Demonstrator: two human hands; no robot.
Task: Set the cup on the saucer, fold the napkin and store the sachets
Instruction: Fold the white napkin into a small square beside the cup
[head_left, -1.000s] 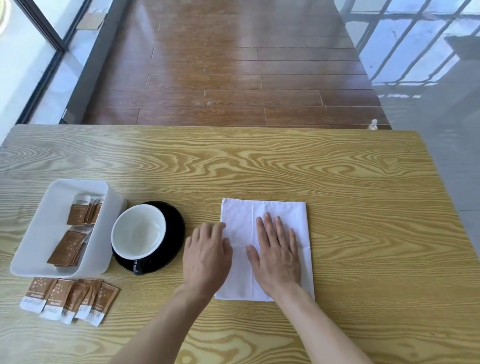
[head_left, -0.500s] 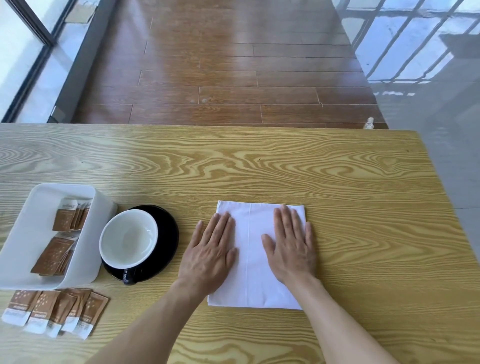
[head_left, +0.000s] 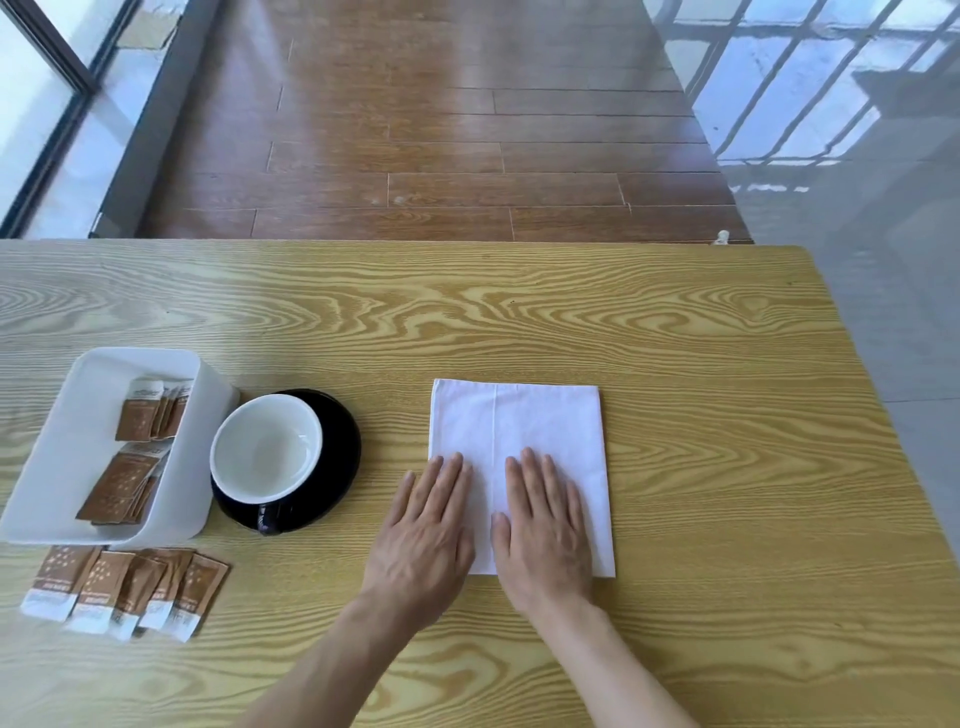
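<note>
Both hands, left hand (head_left: 423, 540) and right hand (head_left: 545, 535), lay flat with fingers (head_left: 530, 467) released on the white napkin (head_left: 540, 421) atop the counter (head_left: 519, 322).

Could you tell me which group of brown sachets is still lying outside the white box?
The fanned row of sachets on the table, in front of the white box. The other two stacks, and, are already inside it.

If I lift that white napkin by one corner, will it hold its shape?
Probably not. The napkin looks thin and lies dead flat with a soft crease, so it will likely droop and unfold. It seems very light; both hands, left hand and right hand, press it flat.
</note>
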